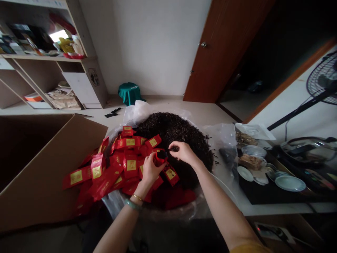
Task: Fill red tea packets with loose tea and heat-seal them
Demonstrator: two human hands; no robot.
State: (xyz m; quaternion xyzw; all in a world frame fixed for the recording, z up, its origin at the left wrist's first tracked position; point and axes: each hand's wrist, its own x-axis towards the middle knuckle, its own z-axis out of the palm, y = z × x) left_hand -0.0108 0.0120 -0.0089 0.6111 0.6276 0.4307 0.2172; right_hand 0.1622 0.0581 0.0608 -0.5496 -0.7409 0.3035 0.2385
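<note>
My left hand is closed round a small red packet, whose dark open mouth faces up and toward my other hand. Just right of that mouth, my right hand pinches a little clump of dark, dry tea leaves. Behind and below both hands a big heap of the same dark leaves fills a container lined with clear plastic. Many red packets with yellow labels lie piled over the heap's left side. How full the held packet is cannot be seen.
A large cardboard box stands at the left, against the packet pile. On the right, a dark tray carries small dishes and a glass lid. Beyond are a teal-covered stool, a shelf, a brown door and a fan.
</note>
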